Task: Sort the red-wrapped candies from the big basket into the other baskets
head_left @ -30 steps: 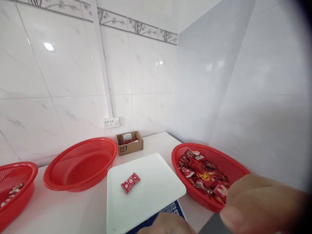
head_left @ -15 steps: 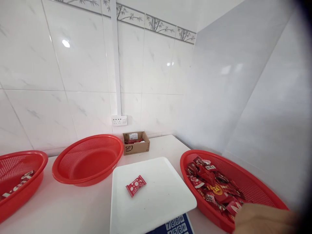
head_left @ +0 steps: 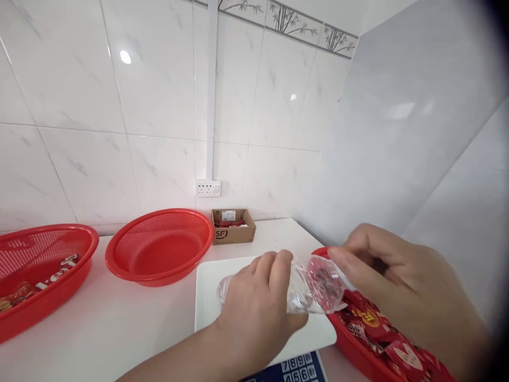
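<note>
Into view over the scale [head_left: 207, 305] comes the left hand [head_left: 256, 310], wrapped round a clear bag [head_left: 299, 291] stretched left-to-right; right hand [head_left: 401, 276], half-curled right of the scale, nears the bag's right end, grip unclear.

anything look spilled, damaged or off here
Nothing really stands out; no spill or damage shows. The clear plastic bag in the left hand is crumpled, which fits its being gripped. The packets at right lie in their red basket.
</note>
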A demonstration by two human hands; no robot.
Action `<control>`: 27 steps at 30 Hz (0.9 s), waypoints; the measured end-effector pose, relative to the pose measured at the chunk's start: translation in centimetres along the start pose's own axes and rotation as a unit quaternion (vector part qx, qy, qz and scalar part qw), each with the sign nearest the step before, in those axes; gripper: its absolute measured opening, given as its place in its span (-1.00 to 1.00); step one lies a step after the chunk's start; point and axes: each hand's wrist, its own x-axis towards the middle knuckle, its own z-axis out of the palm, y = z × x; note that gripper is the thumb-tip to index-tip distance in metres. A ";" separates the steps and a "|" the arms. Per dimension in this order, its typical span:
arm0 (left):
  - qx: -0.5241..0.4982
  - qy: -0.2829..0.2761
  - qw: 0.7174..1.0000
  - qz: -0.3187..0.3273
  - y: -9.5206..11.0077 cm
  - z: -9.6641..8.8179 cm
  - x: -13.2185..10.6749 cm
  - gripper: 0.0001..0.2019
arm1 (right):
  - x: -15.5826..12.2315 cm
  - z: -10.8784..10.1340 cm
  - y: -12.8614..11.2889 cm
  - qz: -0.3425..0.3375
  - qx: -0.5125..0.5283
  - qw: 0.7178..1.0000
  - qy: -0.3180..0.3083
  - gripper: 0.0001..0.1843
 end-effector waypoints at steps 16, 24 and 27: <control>0.000 0.206 0.969 0.137 -5.5 -1.1 2.7 -0.31 | 2.6 7.4 -0.8 0.029 0.257 0.959 -0.120 -0.39; -0.145 0.404 0.902 -0.039 -10.3 -4.8 -2.4 -0.45 | 11.5 9.0 4.2 0.216 0.401 0.886 -0.081 -0.48; -0.208 0.539 0.812 -0.076 -12.9 -5.0 -3.9 -0.62 | 15.1 10.5 7.8 0.230 0.352 0.907 -0.028 -0.45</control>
